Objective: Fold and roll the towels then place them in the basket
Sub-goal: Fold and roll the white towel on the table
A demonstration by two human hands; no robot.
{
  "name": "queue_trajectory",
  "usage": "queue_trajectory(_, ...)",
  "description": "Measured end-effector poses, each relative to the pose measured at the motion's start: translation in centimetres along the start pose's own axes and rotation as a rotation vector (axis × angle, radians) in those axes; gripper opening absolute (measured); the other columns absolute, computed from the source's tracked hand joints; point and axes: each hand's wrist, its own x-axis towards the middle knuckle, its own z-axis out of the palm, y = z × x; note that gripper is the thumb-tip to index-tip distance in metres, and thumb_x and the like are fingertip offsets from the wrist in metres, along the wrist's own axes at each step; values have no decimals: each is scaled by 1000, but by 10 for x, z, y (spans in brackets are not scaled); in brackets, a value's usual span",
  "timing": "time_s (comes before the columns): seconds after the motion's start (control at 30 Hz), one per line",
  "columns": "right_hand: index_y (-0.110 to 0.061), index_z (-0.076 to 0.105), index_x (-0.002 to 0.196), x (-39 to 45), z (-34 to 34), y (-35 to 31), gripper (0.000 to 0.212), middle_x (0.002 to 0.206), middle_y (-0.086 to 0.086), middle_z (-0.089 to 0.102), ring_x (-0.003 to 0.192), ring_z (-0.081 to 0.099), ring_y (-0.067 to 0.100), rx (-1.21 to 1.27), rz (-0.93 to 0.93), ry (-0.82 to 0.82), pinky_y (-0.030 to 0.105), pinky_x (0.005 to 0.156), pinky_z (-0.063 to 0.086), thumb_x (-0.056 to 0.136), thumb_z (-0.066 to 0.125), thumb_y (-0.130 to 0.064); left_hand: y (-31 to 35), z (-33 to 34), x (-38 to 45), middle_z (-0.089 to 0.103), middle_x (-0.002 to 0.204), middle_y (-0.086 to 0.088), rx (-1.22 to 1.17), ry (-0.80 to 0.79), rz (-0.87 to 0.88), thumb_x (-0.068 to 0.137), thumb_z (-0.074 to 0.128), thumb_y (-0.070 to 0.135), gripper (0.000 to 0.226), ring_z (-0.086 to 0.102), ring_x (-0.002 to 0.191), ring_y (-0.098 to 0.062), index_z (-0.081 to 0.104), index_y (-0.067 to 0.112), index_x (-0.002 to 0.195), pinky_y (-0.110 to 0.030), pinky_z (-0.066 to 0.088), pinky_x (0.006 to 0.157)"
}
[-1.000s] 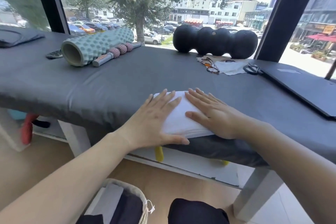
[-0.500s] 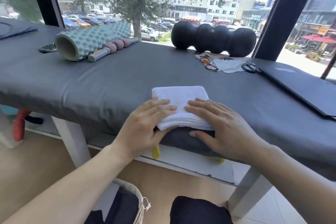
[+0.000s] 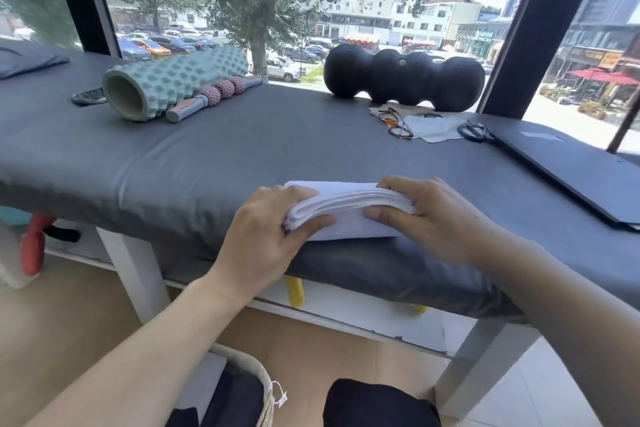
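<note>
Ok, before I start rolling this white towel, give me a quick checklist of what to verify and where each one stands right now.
1. Towel folded flat: ok. The white towel lies in stacked layers on the grey table.
2. Left grip: ok. The left hand pinches the near left corner.
3. Right grip: ok. The right hand holds the near right edge.
4. Room ahead to roll: ok. The glasses and black peanut roller sit well beyond the towel.
5. Basket within reach: ok. The basket stands on the floor below, by the left arm.
6. Space in basket: cannot tell; only partly in view.
</note>
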Motion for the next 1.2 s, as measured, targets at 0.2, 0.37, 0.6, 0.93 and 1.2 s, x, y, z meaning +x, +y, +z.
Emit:
queue_trajectory(0.2,-12,69,86,19,-5,9,57,74,1,63,69,55,8,182,191,-143,31,68,43,90,53,-67,4,-2,26,57,64,-4,-2,-131,-360,90,47,69,58,54,64,-23,63,14,77,-45,46,61)
queue_trajectory(0.37,-9,69,91,41,-3,11,45,64,1,56,48,51,14,217,319,-137,26,50,44,93,63,-54,-14,1,48,50,59,-12,-34,-181,-592,73,59,75,74,43,57,-20,56,2,69,-35,36,56)
queue_trajectory(0.6,-16,74,104,54,-6,15,62,82,5,61,54,49,18,71,476,-186,24,48,45,79,66,-71,-15,-9,70,56,68,11,102,-375,-747,72,70,74,54,57,53,-7,57,22,71,-30,40,54)
queue_trajectory(0.93,-17,59,98,54,-30,5,55,81,-6,71,68,57,12,234,314,-219,26,60,40,64,93,-43,-11,-30,72,72,88,8,-242,-410,-509,63,89,48,49,63,75,-5,62,24,97,-21,48,70)
queue_trajectory(1.2,-14,49,111,35,11,27,44,135,-4,64,118,60,27,-423,-235,122,30,97,40,75,75,-20,-21,-1,59,58,103,-4,296,-260,88,73,70,18,41,54,96,-30,70,17,114,-44,47,88)
